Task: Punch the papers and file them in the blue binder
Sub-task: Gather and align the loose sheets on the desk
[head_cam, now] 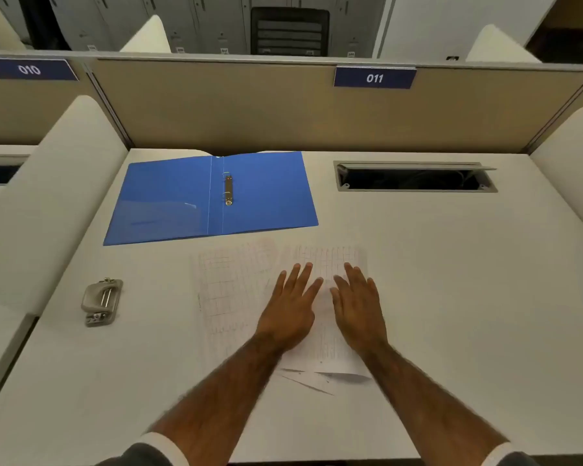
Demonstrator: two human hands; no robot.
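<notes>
The blue binder (182, 200) lies open flat at the back left of the white desk, its metal ring mechanism (228, 191) showing beside the spine. Several printed papers (229, 287) with faint grids lie spread in the desk's middle, overlapping. My left hand (292, 307) and my right hand (355, 304) rest flat, palms down and fingers spread, side by side on the right-hand sheets. Neither hand grips anything. A grey hole punch (101, 302) stands on the desk at the left, well apart from my hands.
A rectangular cable hatch (414, 178) is open at the back right of the desk (451, 297). Beige partition panels with blue labels 010 and 011 close off the back. White side dividers (48, 203) rise at left and right.
</notes>
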